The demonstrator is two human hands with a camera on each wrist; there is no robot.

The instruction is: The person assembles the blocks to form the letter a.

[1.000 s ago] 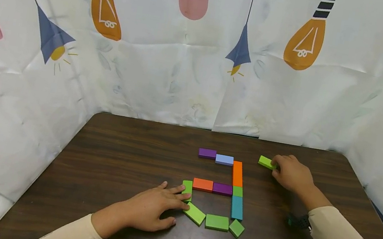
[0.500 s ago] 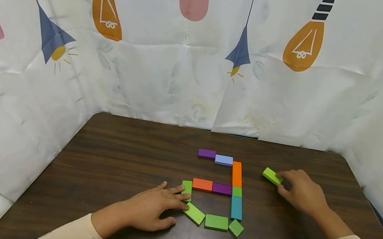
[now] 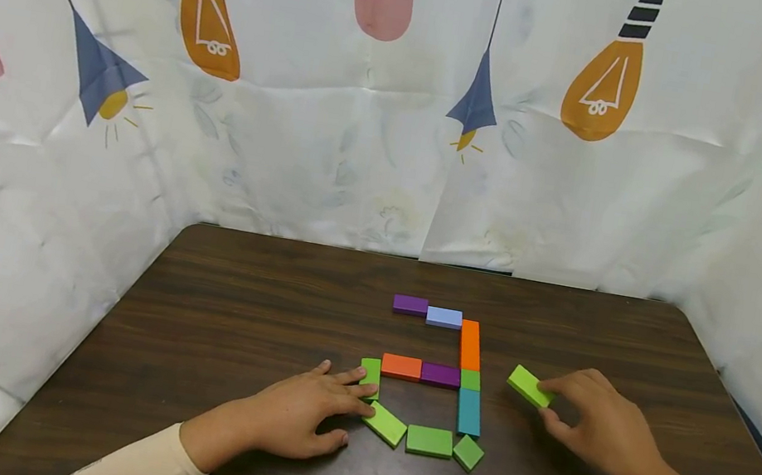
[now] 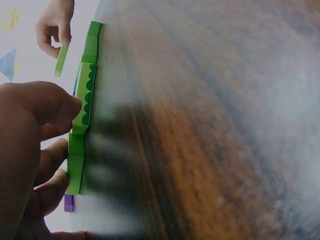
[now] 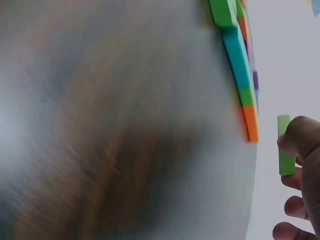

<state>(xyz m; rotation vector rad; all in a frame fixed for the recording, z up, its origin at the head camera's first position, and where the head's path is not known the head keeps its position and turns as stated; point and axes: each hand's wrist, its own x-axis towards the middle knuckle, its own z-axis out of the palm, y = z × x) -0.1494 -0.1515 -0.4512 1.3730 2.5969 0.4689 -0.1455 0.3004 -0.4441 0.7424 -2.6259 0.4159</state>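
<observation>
My right hand (image 3: 609, 431) pinches a lime green block (image 3: 531, 386) between thumb and fingers, to the right of the block figure. In the right wrist view that block (image 5: 285, 145) stands out above the table. My left hand (image 3: 299, 413) lies with fingers spread, its fingertips on the green block (image 3: 370, 379) and the lime block (image 3: 385, 424) at the figure's lower left. Along the figure's bottom run a green block (image 3: 429, 441) and a small tilted green block (image 3: 468, 453). A teal block (image 3: 469, 412), a small green block (image 3: 470, 380) and an orange block (image 3: 471, 345) form its right side.
A red-orange block (image 3: 400, 368) and a purple block (image 3: 440, 375) make the middle row. Another purple block (image 3: 411, 306) and a light blue block (image 3: 444, 318) lie at the top. A printed white curtain (image 3: 289, 155) hangs around the brown table (image 3: 251, 291).
My right hand has drawn the lime block from the table's back right toward me, down beside the figure, and the block is turned. My left hand stays in place.
</observation>
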